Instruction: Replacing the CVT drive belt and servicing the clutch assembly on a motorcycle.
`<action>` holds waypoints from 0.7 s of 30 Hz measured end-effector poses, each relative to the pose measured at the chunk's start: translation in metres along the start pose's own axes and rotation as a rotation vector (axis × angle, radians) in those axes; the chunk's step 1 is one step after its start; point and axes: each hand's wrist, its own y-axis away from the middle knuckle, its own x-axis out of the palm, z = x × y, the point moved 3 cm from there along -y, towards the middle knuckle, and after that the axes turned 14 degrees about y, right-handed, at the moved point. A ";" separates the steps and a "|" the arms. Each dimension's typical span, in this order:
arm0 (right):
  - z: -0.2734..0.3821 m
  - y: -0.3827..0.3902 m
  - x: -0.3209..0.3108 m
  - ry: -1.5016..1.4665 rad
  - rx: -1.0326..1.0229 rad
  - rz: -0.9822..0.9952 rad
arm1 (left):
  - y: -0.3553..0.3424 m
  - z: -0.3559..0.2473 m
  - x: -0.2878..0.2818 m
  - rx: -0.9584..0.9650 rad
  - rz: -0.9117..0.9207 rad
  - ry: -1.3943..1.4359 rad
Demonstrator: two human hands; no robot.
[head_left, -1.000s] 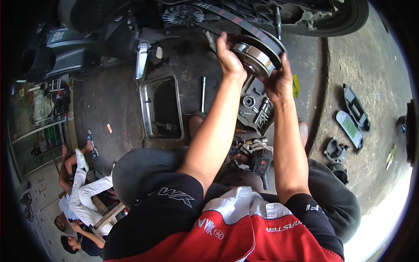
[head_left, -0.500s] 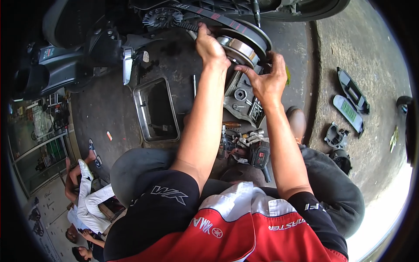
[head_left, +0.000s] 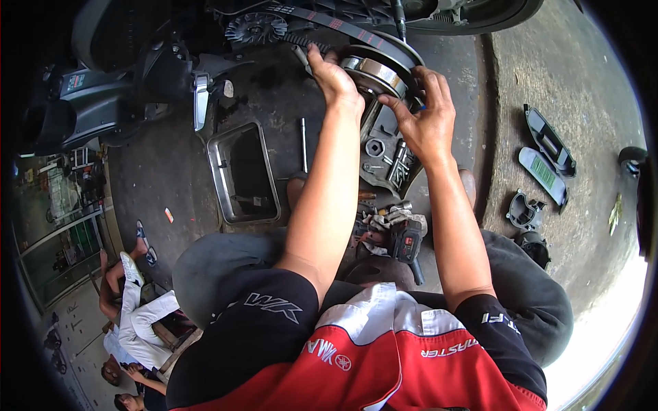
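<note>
Both my hands are at a round metal clutch pulley (head_left: pixel 375 74) at the top of the view, with a dark drive belt (head_left: pixel 343 29) looped around it. My left hand (head_left: pixel 337 81) grips its left side, the thumb pointing up and the other fingers mostly hidden. On the right rim, my right hand (head_left: pixel 428 118) holds on with curled fingers, its thumb near the lower edge. The belt runs left toward a finned fan pulley (head_left: pixel 255 29) on the scooter.
Below the hands lie a grey cover holding sockets and bolts (head_left: pixel 375 148) and a cordless impact driver (head_left: pixel 408 241). A metal tray (head_left: pixel 218 179) and a long bar (head_left: pixel 304 145) are to the left. Removed covers (head_left: pixel 543 171) lie right. Two people sit at lower left.
My right hand has shifted slightly right, and its fingers sit higher on the pulley's rim. My left hand keeps its grip, its wrist slightly farther right. The view has shifted a little.
</note>
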 end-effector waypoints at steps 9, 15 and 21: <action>0.003 0.000 -0.008 0.033 0.017 -0.062 | -0.013 -0.010 0.022 0.044 0.093 -0.018; -0.023 -0.021 -0.014 -0.087 0.031 -0.117 | -0.017 0.010 0.037 0.163 0.139 0.019; -0.047 -0.049 -0.016 -0.101 0.069 0.005 | -0.005 0.019 0.054 0.202 0.053 -0.020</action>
